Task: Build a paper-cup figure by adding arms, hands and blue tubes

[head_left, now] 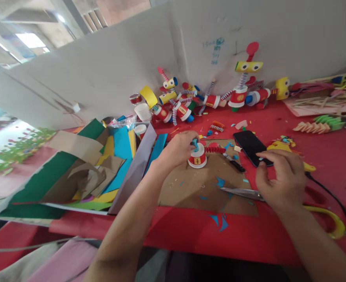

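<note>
A small red and white paper cup [197, 157] stands upside down on a brown cardboard sheet [190, 188]. My left hand [181, 148] is closed at its top, pinching a blue folded paper strip [195, 144] there. From the cup's right side a red folded paper strip [214, 149] reaches out. My right hand [281, 176] hovers over the lower edge of a black phone [251, 147], thumb and fingers curved and apart. A small white spot lies between them; I cannot tell what it is. Beneath that hand lie scissors [243, 192] with yellow handles.
A yellow glue gun [280, 147] with a black cord lies behind my right hand. A marker [234, 162] and blue paper scraps [220, 181] lie on the cardboard. Several paper cup figures [238, 96] line the wall. At left is a box [132, 176] of coloured paper.
</note>
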Action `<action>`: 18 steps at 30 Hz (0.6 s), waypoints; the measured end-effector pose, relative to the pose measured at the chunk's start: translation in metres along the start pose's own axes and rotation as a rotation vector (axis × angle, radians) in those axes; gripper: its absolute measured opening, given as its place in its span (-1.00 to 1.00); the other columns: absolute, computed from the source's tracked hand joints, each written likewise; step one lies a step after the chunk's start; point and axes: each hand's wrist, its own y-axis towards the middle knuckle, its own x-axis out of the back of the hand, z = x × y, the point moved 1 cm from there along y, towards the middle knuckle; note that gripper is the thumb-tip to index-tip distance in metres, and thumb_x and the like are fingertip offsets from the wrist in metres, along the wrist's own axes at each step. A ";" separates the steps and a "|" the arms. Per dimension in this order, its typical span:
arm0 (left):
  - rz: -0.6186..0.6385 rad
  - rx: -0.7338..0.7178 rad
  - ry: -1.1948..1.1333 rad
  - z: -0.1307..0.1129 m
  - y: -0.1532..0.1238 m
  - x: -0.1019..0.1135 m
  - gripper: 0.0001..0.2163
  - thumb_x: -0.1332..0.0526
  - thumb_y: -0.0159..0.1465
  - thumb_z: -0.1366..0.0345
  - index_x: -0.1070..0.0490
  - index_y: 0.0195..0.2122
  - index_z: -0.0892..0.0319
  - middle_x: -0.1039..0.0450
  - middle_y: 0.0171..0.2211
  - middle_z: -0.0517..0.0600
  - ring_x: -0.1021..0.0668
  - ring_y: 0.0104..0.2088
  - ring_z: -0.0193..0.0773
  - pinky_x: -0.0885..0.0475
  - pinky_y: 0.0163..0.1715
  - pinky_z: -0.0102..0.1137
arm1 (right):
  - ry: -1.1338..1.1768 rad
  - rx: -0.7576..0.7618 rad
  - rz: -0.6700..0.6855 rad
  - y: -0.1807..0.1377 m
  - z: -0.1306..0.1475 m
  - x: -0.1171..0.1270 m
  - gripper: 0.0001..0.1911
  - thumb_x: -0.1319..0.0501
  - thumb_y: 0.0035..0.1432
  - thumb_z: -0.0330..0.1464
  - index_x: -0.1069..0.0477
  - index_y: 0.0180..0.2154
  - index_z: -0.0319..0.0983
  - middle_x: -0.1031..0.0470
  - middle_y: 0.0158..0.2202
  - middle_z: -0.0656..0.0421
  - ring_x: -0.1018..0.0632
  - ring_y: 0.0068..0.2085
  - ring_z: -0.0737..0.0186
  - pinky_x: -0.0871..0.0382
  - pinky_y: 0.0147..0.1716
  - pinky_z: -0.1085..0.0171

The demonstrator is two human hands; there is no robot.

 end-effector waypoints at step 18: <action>0.035 -0.002 0.110 -0.003 0.003 -0.003 -0.74 -0.08 0.14 0.60 -0.44 -0.20 0.25 -0.52 -0.19 0.08 -0.53 -0.16 -0.16 -0.41 -0.14 -0.32 | 0.288 0.071 0.295 0.022 0.044 -0.019 -0.77 -0.14 0.13 -0.51 -0.43 -0.17 -0.19 -0.54 -0.19 0.05 -0.45 -0.06 -0.03 -0.34 -0.07 0.00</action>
